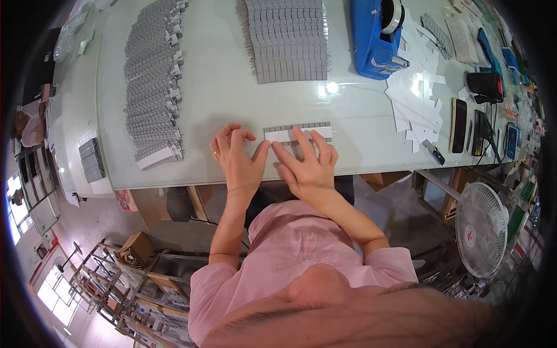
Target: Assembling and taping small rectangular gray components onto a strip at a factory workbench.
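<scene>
A short grey segmented strip (284,127) lies on the table near its front edge. A white paper strip (322,132) runs along the top of it. My right hand (311,171) has its fingers spread, with the fingertips resting on the white strip. Beside the left end of the strip is my left hand (237,162). Its fingers are curled loosely and apart, and the thumb tip comes close to the strip's end; whether it touches I cannot tell.
Long rows of grey segmented strips lie at left (152,75) and in a block (288,43) at the back. A blue tape dispenser (366,40) stands beside a pile of white paper strips (413,95). Rightward are a phone (458,124) and a fan (480,229).
</scene>
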{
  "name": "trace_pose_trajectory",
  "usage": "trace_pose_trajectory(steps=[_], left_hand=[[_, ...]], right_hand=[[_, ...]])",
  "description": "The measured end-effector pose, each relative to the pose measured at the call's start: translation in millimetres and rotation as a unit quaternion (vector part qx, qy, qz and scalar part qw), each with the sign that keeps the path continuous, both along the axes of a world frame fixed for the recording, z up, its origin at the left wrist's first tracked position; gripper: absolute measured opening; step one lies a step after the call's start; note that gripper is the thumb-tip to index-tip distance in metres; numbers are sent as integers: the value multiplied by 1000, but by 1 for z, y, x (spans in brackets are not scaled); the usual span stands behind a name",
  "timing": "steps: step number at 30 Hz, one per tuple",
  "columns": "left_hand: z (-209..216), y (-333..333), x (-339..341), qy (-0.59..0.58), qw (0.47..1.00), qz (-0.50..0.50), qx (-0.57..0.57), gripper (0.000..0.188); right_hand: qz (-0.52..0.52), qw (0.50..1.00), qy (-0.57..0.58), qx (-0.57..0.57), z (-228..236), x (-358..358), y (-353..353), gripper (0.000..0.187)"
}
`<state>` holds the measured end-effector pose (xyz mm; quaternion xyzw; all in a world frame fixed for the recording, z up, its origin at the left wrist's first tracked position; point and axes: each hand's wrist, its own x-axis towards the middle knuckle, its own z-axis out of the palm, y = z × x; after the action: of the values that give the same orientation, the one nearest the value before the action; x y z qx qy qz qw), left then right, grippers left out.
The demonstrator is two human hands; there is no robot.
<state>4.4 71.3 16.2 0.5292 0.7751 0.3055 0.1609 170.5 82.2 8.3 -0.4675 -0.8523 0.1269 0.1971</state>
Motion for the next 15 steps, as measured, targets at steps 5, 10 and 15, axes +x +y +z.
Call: trace_pose_trajectory(steps=[5, 10, 15], left_hand=[[-1, -1, 0, 2, 1000, 4, -4, 33], [-5, -3, -3, -24, 1000, 6, 2, 36], [1, -2, 7, 29, 993, -97, 58, 66]], right_hand=[[-50, 997, -54, -1, 7, 38, 7, 37], [-121, 992, -26, 23, 15, 83, 14, 28], [-158, 986, 47, 23, 9, 100, 17, 28]])
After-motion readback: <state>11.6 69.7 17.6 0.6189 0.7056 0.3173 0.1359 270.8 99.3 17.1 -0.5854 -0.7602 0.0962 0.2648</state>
